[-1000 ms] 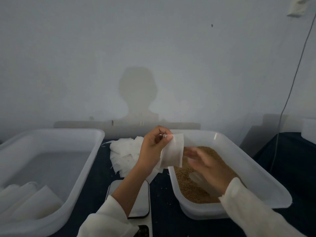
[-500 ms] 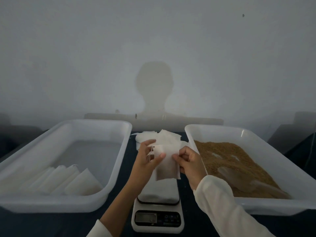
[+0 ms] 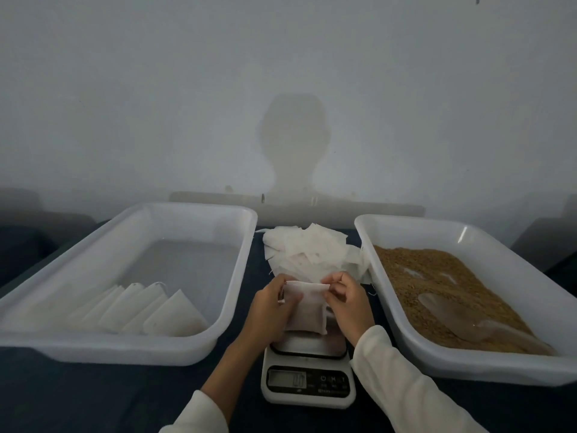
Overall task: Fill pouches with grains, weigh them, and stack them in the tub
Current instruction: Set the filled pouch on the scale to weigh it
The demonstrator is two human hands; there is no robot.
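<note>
Pouch (image 3: 304, 310) now filled, down over scale (image 3: 307, 370); second ago held empty by grain tub (image 3: 468, 364). Both hands pinch top: left hand (image 3: 271, 307), right hand (image 3: 346, 303). Closing step, weighing next. Head view: left of scale, stacking tub (image 3: 231, 276) with filled pouches (image 3: 150, 310); behind scale, empty pouches (image 3: 307, 251); scoop (image 3: 462, 320) in grain. Bench (image 3: 93, 398) path unobstructed.

The left hand (image 3: 271, 307) and right hand (image 3: 347, 303) pinch a small white fabric pouch (image 3: 306, 310), apparently filled, above the white digital scale (image 3: 307, 381).
</note>
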